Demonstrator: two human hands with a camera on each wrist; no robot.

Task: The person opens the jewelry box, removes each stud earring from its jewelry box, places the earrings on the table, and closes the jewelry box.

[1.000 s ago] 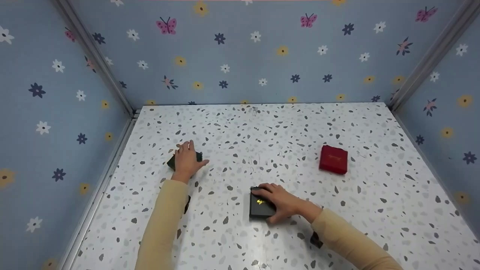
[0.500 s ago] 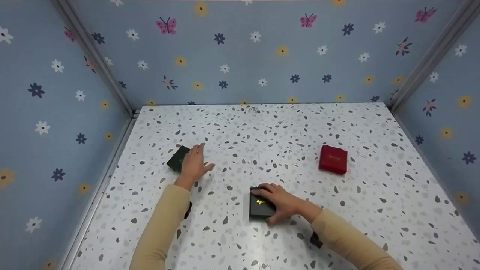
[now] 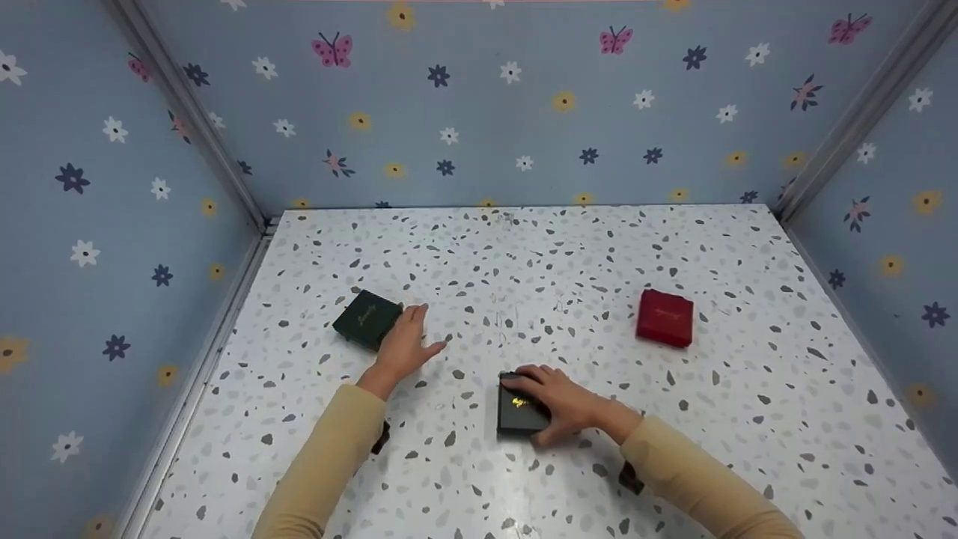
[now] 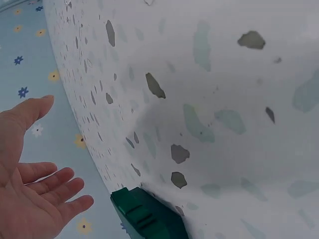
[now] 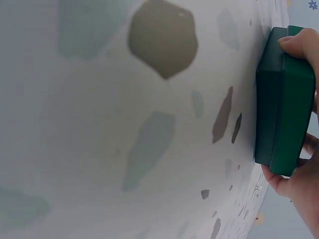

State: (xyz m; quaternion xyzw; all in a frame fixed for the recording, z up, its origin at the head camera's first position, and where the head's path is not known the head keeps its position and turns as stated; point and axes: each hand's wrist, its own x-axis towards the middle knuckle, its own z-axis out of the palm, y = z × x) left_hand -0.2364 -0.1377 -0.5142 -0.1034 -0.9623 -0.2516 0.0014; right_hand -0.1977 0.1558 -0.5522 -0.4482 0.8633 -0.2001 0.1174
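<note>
My right hand grips a dark green box with gold lettering, which rests on the speckled tabletop. In the right wrist view the thumb and fingers span opposite sides of this green box. To the left lies a second dark green lettered box, turned at an angle. My left hand is beside its right corner, fingers relaxed and holding nothing. The left wrist view has the left palm above the table, apart from the second box.
A red lettered box lies on the right half of the white speckled table. Blue flowered panels enclose the back and both sides, with metal posts at the corners.
My left hand has come off the second green box and moved right and toward me, uncovering its lid. The right hand, its box and the red box have stayed put.
</note>
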